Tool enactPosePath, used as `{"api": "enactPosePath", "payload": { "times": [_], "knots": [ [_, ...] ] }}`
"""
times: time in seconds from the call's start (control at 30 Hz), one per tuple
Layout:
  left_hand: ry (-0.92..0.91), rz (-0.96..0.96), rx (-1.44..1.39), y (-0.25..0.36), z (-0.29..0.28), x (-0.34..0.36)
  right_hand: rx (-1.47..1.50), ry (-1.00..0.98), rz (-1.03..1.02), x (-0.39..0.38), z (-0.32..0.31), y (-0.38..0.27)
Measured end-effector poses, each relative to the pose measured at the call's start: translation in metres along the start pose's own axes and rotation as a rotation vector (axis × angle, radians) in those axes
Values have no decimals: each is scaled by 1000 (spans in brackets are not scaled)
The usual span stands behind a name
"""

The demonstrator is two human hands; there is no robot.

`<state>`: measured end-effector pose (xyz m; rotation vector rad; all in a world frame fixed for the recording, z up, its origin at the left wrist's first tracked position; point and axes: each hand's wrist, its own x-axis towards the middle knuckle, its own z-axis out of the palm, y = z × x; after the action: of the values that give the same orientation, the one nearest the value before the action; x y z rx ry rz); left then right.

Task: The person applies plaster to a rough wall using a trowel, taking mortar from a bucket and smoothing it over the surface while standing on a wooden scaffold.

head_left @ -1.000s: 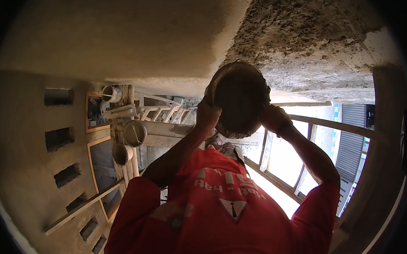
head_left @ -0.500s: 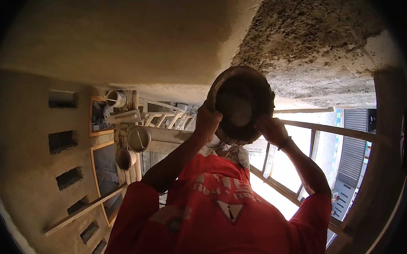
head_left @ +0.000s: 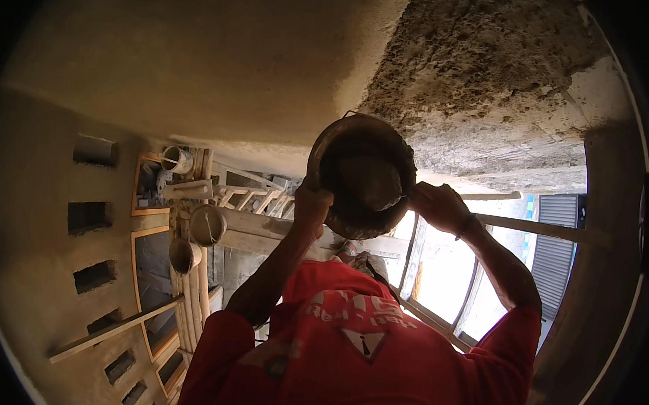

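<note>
Held a dark, crusted bucket out ahead of the body, between both hands, with the open mouth turned toward the camera. Clasped the left side of the rim in the left hand, with fingers closed on the edge. Gripped the right side of the rim in the right hand, with the elbow bent and a dark band round the wrist. Carried a rounded brownish lump inside the bucket, too dim to identify, beneath a thin wire handle at the far edge. Wore a red shirt. Faced a wall on the far side, smooth-coated to the left and rough and clumpy to the right. Had a side wall with dark rectangular openings on the left, with a wooden bar slanting across at the near end. Had three more buckets on the left, past the left hand, near a pale plank. Had a wooden beam and a grey ribbed shutter to the right, beyond the right forearm.
</note>
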<state>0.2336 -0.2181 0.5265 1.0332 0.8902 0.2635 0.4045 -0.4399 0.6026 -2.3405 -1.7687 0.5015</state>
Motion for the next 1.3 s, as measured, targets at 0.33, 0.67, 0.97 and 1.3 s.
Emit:
{"api": "enactPosePath", "payload": {
  "times": [0.33,0.67,0.97,1.3],
  "knots": [
    [176,-17,-40,-29,-12,-26,442,-330,64,13,-117,-10],
    [377,5,102,-97,-34,-32,389,262,277,88,-139,122],
    [204,55,257,-82,3,-25,-80,46,-210,-12,-115,85],
    [26,286,322,-19,59,-20,-324,-267,93,2,21,64]
  ]
}}
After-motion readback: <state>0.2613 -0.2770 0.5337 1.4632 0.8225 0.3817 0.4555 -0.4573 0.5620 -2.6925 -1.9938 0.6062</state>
